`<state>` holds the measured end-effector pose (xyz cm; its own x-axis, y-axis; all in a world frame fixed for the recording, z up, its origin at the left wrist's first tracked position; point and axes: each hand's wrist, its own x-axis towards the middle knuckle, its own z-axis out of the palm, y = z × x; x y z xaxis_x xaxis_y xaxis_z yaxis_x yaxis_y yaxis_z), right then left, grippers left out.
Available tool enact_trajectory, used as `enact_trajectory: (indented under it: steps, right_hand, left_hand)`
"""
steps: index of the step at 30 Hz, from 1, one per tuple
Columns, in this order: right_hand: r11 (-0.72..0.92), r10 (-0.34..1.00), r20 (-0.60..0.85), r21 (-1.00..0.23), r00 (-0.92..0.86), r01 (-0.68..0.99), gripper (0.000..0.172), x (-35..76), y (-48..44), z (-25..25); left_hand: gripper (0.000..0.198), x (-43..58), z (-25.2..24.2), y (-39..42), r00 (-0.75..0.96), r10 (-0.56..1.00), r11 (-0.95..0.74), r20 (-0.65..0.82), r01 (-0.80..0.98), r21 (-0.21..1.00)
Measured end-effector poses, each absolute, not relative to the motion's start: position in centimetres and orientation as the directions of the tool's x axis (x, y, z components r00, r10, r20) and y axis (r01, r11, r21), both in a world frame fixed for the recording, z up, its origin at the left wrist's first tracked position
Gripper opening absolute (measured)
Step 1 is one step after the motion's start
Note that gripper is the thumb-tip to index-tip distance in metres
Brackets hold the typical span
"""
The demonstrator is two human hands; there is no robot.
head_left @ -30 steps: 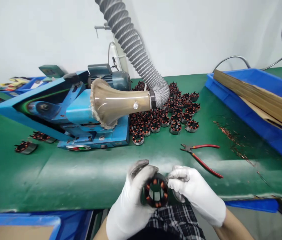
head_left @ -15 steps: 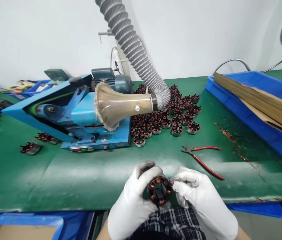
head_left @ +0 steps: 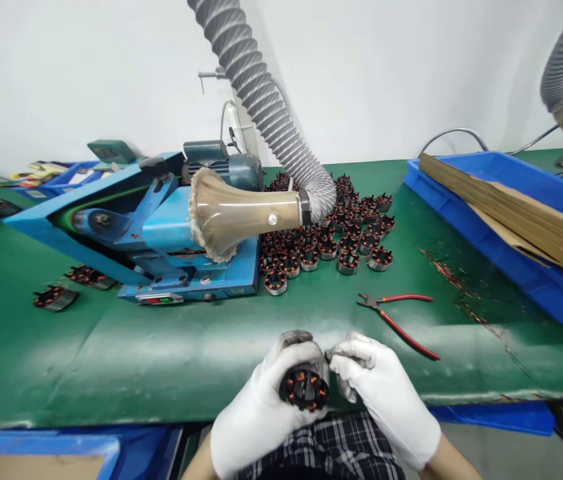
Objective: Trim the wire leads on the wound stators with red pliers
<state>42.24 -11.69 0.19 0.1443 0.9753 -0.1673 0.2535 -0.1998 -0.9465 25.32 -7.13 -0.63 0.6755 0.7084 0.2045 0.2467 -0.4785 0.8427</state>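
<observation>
A motor stator [head_left: 305, 389], a black ring with copper windings, is wrapped in the fingers of my left hand [head_left: 266, 400], just over my lap. Its open face is turned up toward me. Beside its right rim, my right hand [head_left: 381, 387] is closed in a pinch; whatever lies between those fingertips is too small to make out. Both hands wear white gloves, dirty grey at the fingertips. Cutting pliers [head_left: 401, 320] with red handles lie spread on the green table [head_left: 171, 360], beyond my right hand.
Several stators [head_left: 326, 243] crowd behind and beside a blue belt machine [head_left: 171, 220]. A grey hose [head_left: 261, 87] joins its funnel. At right, cardboard strips [head_left: 511, 207] cross a blue tray [head_left: 436, 193], near wire scraps [head_left: 454, 277]. A blue bin [head_left: 111, 443] stands below the front left edge.
The stator has tilted and shifted slightly left in my left hand. My right hand has moved left along with it, its fingers still pinched. The whole view has shifted a little.
</observation>
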Motion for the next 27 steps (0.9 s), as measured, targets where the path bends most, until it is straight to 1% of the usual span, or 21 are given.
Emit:
enact_trajectory:
  steps: [2,3,4,6,8,9,10,12,13,14,15,16,17,18,19,20,22,23,25,26,27]
  right_hand:
    - [-0.161,0.974,-0.085,-0.912,0.21,0.378,0.021,42.1,-11.7,-0.6]
    - [-0.157,0.97,-0.06,-0.895,0.236,0.419,0.021,42.0,-11.6,-1.0]
    - [-0.171,0.968,-0.073,-0.894,0.241,0.414,0.021,42.0,-11.6,-1.4]
    - [-0.252,0.963,-0.211,-0.928,0.17,0.273,0.025,42.0,-11.3,-2.4]
    - [-0.366,0.93,-0.366,-0.924,0.019,0.115,0.028,42.1,-10.8,-3.5]
    - [-0.406,0.91,-0.411,-0.91,-0.049,0.084,0.028,42.2,-10.5,-4.0]
    - [-0.427,0.897,-0.434,-0.9,-0.085,0.089,0.027,42.3,-10.3,-4.5]
    - [-0.425,0.892,-0.441,-0.893,-0.101,0.148,0.024,42.5,-9.7,-4.7]
    - [-0.375,0.906,-0.408,-0.896,-0.11,0.24,0.022,42.6,-9.4,-4.5]
    - [-0.282,0.924,-0.358,-0.876,-0.135,0.39,0.019,42.8,-9.2,-4.0]
    - [-0.147,0.935,-0.303,-0.807,-0.186,0.572,0.017,43.0,-8.9,-3.4]
    - [0.018,0.928,-0.264,-0.674,-0.264,0.738,0.018,43.4,-8.6,-2.7]
    - [0.185,0.902,-0.254,-0.5,-0.348,0.846,0.021,44.0,-8.5,-2.1]
    - [0.316,0.868,-0.273,-0.338,-0.413,0.887,0.025,44.9,-8.4,-1.5]
    - [0.39,0.844,-0.298,-0.23,-0.446,0.892,0.028,46.1,-8.4,-1.2]
    - [0.426,0.835,-0.308,-0.164,-0.456,0.89,0.031,47.5,-8.5,-1.1]
    - [0.386,0.879,-0.26,-0.103,-0.399,0.917,0.032,50.7,-9.0,-1.5]
    - [0.312,0.921,-0.214,-0.089,-0.324,0.946,0.029,52.2,-9.2,-1.9]
    - [0.127,0.989,-0.067,-0.046,-0.13,0.991,0.025,54.7,-9.8,-3.1]
    - [0.046,0.999,0.005,-0.026,-0.046,0.999,0.03,55.4,-10.0,-3.7]
    - [-0.009,0.998,0.064,0.0,0.009,1.0,0.041,55.7,-10.1,-4.4]
  left_hand:
    - [0.037,25.5,-1.1,-6.8,0.729,0.67,-0.396,0.142,0.189,0.899]
    - [0.029,25.6,-1.5,-6.8,0.725,0.674,-0.397,0.141,0.194,0.897]
    - [0.027,25.7,-2.0,-6.8,0.698,0.699,-0.426,0.155,0.233,0.874]
    - [0.038,26.0,-3.2,-7.0,0.62,0.741,-0.556,0.258,0.35,0.753]
    - [0.054,26.1,-4.6,-7.2,0.597,0.71,-0.679,0.372,0.444,0.585]
    - [0.056,26.1,-5.2,-7.2,0.609,0.689,-0.712,0.393,0.468,0.523]
    - [0.054,26.1,-5.6,-7.1,0.624,0.682,-0.721,0.382,0.484,0.497]
    - [0.048,26.0,-6.1,-6.8,0.638,0.72,-0.664,0.272,0.52,0.538]
    - [0.046,25.9,-6.1,-6.5,0.642,0.739,-0.622,0.205,0.535,0.571]
    - [0.046,25.8,-6.0,-6.2,0.652,0.744,-0.591,0.146,0.541,0.599]
    - [0.047,25.6,-5.9,-5.9,0.67,0.736,-0.573,0.098,0.539,0.618]
    - [0.048,25.5,-5.7,-5.6,0.689,0.722,-0.567,0.067,0.532,0.629]
    - [0.047,25.3,-5.5,-5.3,0.704,0.709,-0.565,0.044,0.529,0.633]
    - [0.047,25.2,-5.3,-5.2,0.712,0.702,-0.566,0.033,0.529,0.632]
    - [0.047,25.0,-5.1,-5.1,0.713,0.701,-0.565,0.025,0.533,0.63]
    - [0.046,24.9,-4.9,-5.0,0.711,0.703,-0.563,0.019,0.54,0.626]
    - [0.048,24.8,-4.2,-5.0,0.709,0.705,-0.56,0.009,0.549,0.621]
    - [0.051,24.9,-3.9,-5.1,0.712,0.702,-0.56,0.007,0.547,0.622]
    - [0.053,25.3,-3.0,-5.3,0.71,0.703,-0.565,0.018,0.543,0.622]
    - [0.049,25.7,-2.6,-5.4,0.707,0.707,-0.57,0.024,0.549,0.612]
    - [0.04,26.1,-2.4,-5.5,0.705,0.709,-0.576,0.022,0.561,0.595]
